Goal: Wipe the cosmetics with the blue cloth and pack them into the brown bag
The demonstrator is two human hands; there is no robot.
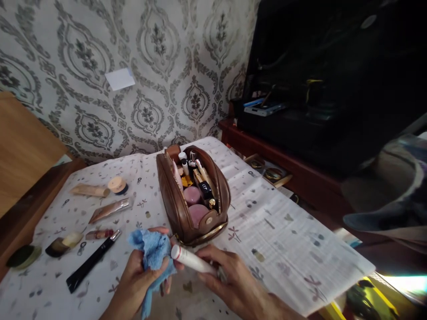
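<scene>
My left hand (133,278) grips a crumpled light-blue cloth (153,250), part of which hangs below the fingers. Between the fingers of my right hand (235,273) is a white tube (193,260) with a red ring near one end, and that end points at the cloth, very close to it. I cannot tell whether the two touch. Just beyond both hands stands an unzipped brown makeup bag (171,209), filled with several cosmetics, among them pink round containers (192,195) and a black-capped bottle (206,189).
Left of the bag lie a long black tube (91,262), a rose-gold tube (109,210), a beige tube (90,190), a jar (118,185), a lip gloss (99,234) and a brush (63,244). A patterned white cloth (280,249) covers the table. A dark television (316,84) stands right.
</scene>
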